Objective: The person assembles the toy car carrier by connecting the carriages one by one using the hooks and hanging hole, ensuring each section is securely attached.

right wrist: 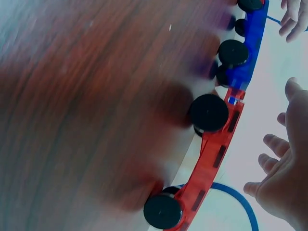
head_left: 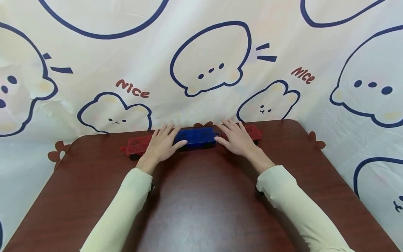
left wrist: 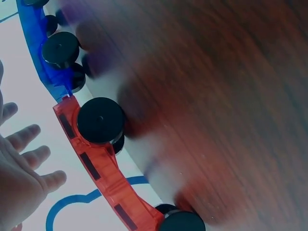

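Note:
Three toy train cars are linked in a row near the table's back edge. On the left is a translucent red car, in the middle a blue car, and on the right another red car. All have black wheels. My left hand, fingers spread, overlaps the left red car and the blue car's end; the left wrist view shows space between its fingers and the cars. My right hand is spread over the right red car, likewise apart from it in the right wrist view.
The cars stand on a dark brown wooden table. Close behind it hangs a pale cloth printed with blue cartoon outlines, which also continues down both sides. Light sleeves cover both forearms.

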The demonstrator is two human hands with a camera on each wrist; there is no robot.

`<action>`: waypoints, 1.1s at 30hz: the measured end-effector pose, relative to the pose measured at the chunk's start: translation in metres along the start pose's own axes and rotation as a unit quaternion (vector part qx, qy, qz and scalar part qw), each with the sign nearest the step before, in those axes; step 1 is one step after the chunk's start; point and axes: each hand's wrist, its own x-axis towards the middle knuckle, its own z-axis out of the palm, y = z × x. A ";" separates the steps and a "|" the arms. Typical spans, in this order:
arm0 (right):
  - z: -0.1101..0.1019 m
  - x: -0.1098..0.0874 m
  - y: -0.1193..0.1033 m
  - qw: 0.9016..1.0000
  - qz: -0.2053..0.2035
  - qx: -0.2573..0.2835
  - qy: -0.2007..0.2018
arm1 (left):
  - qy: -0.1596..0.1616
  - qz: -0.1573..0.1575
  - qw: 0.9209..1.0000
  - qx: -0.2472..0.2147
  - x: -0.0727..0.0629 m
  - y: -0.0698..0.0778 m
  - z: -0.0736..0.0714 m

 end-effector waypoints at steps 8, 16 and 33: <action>0.000 -0.006 0.016 1.000 0.016 0.005 0.001 | 0.003 0.007 1.000 -0.005 0.004 0.009 0.003; 0.000 -0.005 0.022 1.000 0.013 0.010 0.002 | 0.005 0.013 1.000 0.000 0.007 0.011 0.007; 0.002 -0.007 0.033 0.999 0.027 -0.012 -0.018 | -0.022 0.021 0.999 0.032 0.016 0.023 0.017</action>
